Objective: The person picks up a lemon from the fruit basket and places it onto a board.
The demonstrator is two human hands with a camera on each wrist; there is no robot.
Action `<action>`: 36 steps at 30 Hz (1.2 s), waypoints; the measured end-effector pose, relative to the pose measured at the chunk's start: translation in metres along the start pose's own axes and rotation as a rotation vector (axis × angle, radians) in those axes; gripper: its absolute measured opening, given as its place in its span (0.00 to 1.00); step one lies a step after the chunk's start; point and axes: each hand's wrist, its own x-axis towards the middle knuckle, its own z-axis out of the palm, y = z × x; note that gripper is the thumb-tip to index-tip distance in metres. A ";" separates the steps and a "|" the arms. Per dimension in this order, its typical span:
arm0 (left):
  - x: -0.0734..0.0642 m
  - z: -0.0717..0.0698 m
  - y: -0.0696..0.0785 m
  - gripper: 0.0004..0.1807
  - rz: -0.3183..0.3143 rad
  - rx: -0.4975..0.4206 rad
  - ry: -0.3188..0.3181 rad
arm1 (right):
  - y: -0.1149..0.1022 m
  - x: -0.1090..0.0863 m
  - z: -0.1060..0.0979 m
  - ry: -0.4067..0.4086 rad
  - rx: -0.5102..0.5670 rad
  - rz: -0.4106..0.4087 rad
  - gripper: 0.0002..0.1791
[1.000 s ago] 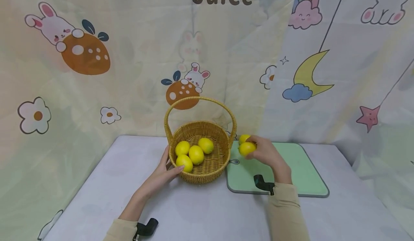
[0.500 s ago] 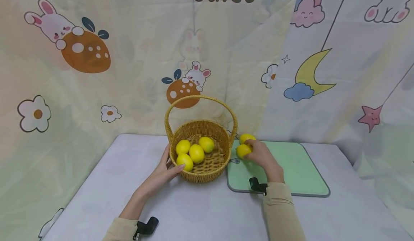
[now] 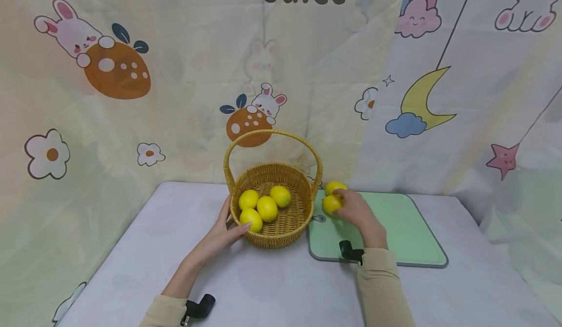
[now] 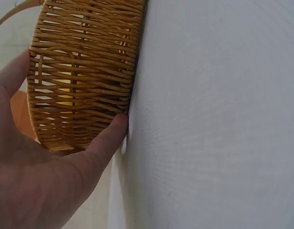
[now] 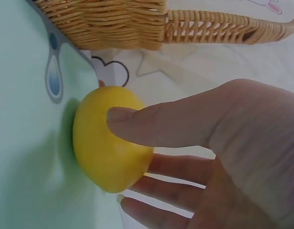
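Note:
A round wicker basket (image 3: pixel 281 241) with a tall arched handle stands on the table, several yellow lemons (image 3: pixel 267 209) inside it. My left hand (image 3: pixel 224 236) grips its left side; the thumb lies at the rim beside the front lemon, and the left wrist view shows a finger low on the woven wall (image 4: pixel 85 81). To the right, my right hand (image 3: pixel 357 214) holds a lemon (image 5: pixel 109 143) between thumb and fingers, at the left end of a green cutting board (image 3: pixel 412 229). Another lemon (image 3: pixel 335 187) is just behind that one, partly hidden.
The white-covered table (image 3: pixel 272 288) extends in front of the basket and board. A printed cloth backdrop (image 3: pixel 189 73) hangs right behind the table's far edge. The basket's handle (image 3: pixel 274 132) arches up close to the backdrop.
My right hand has shifted slightly left and down with its lemon, leaving more of the lemon behind in sight. The left hand and the basket keep their places.

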 end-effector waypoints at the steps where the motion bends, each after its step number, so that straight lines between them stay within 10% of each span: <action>1: 0.000 0.000 0.000 0.54 0.000 0.000 0.001 | -0.001 0.000 -0.001 -0.002 -0.003 0.004 0.33; 36: -0.002 0.000 0.002 0.55 -0.008 0.000 0.011 | -0.063 -0.029 -0.039 0.037 0.001 -0.156 0.29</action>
